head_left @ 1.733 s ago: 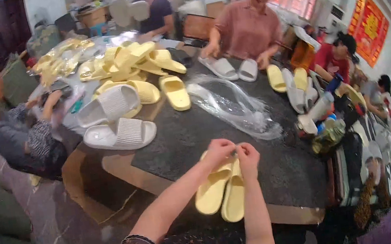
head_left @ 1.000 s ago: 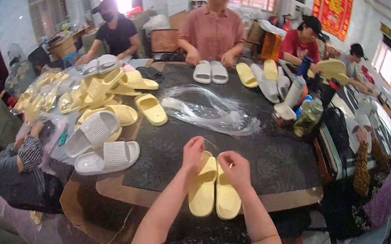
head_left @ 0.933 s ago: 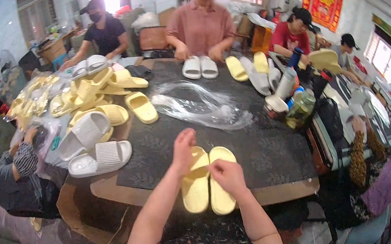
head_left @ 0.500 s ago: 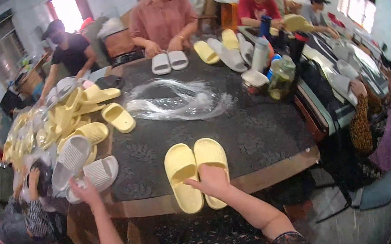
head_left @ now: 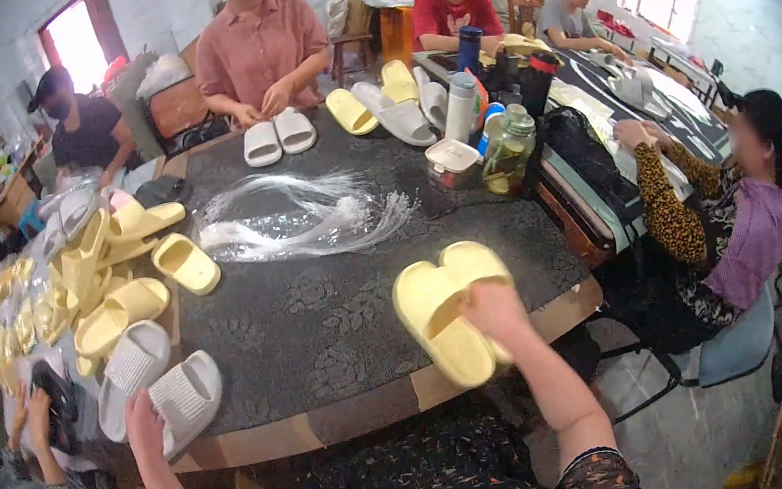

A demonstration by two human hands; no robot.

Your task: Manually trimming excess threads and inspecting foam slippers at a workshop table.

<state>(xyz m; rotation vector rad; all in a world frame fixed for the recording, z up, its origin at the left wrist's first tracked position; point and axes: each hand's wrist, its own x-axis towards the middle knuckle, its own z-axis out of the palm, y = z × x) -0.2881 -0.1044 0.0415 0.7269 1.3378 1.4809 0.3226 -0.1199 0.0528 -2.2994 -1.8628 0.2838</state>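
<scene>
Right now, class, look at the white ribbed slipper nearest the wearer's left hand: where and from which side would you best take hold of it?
Grip the white slipper across its ribbed strap, coming from the near table edge, where the left hand already touches it. The strap arches above the sole, giving fingers a bridge to pinch, and that side is not blocked by the second white slipper beside it.
</scene>
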